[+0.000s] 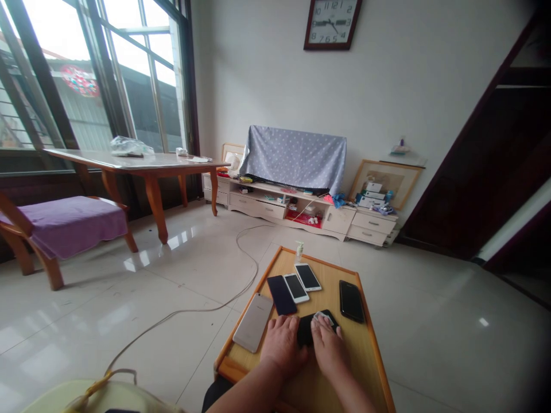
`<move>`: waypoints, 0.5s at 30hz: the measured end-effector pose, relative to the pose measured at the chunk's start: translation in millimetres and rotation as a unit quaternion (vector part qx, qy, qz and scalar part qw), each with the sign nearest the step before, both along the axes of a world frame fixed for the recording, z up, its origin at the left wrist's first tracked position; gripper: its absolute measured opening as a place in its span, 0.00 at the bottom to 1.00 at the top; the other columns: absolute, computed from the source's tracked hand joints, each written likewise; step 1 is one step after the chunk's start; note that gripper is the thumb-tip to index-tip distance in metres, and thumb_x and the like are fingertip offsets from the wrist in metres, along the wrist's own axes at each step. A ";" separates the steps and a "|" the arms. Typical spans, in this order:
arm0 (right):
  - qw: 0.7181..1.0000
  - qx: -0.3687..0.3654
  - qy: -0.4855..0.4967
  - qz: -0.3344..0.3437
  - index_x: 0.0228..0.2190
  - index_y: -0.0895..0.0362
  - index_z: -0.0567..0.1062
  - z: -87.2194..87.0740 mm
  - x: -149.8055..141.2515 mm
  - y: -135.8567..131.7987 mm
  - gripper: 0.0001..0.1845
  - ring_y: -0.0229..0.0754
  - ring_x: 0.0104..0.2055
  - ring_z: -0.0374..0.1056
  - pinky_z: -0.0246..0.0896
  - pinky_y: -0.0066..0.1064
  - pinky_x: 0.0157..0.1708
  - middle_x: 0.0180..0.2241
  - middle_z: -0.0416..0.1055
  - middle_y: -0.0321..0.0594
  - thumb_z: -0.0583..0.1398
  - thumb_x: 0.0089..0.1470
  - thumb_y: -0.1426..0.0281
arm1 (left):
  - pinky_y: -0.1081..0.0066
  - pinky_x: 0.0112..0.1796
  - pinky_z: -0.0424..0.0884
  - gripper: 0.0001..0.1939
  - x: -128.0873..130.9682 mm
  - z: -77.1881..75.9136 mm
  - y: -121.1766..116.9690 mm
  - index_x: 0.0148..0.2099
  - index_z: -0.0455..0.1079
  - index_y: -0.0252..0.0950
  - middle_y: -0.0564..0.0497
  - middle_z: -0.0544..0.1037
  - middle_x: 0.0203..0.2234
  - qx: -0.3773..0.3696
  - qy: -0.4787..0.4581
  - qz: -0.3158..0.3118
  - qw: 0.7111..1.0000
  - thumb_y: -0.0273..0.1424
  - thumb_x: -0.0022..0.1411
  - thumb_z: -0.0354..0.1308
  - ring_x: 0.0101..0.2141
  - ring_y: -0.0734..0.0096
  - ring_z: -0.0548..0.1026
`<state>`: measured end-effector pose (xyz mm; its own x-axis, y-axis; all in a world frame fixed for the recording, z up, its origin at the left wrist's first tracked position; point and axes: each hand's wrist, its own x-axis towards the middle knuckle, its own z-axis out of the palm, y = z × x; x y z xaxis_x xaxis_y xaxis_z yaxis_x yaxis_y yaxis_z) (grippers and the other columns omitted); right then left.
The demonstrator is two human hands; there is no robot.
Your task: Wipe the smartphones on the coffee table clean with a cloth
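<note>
A black phone (306,329) lies on the small wooden table in front of me. My left hand (282,347) grips its left end, fingers bent and thumb low against it. Under the fingers of my right hand (329,347) is a crumpled white wipe (319,315), pressed onto the phone's upper right part. Left of my hands lies a rose-gold phone (253,322), back up. Beyond them are a dark blue phone (282,295) and two white phones, one nearer (296,288) and one farther (307,277). Another black phone (351,301) rests near the right edge.
A clear pump bottle (299,252) stands at the small table's (331,268) far end. A cable (206,310) runs across the tiled floor on the left. Farther off are a dining table (167,163), a chair with a purple cover (77,223) and a low white cabinet (258,207).
</note>
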<state>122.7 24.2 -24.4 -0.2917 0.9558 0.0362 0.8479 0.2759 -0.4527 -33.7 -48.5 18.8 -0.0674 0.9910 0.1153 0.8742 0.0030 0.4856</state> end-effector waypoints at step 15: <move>0.999 0.015 -0.001 0.051 0.61 0.53 0.71 0.4 -9.8 -3.1 0.31 0.46 0.72 0.49 0.36 0.47 0.71 0.67 0.61 0.41 0.41 0.69 0.59 | 0.55 0.56 0.59 0.29 1.2 -0.2 2.3 0.61 0.65 0.43 0.47 0.76 0.54 -0.005 0.003 -0.001 1.000 0.46 0.59 0.52 0.55 0.51 0.67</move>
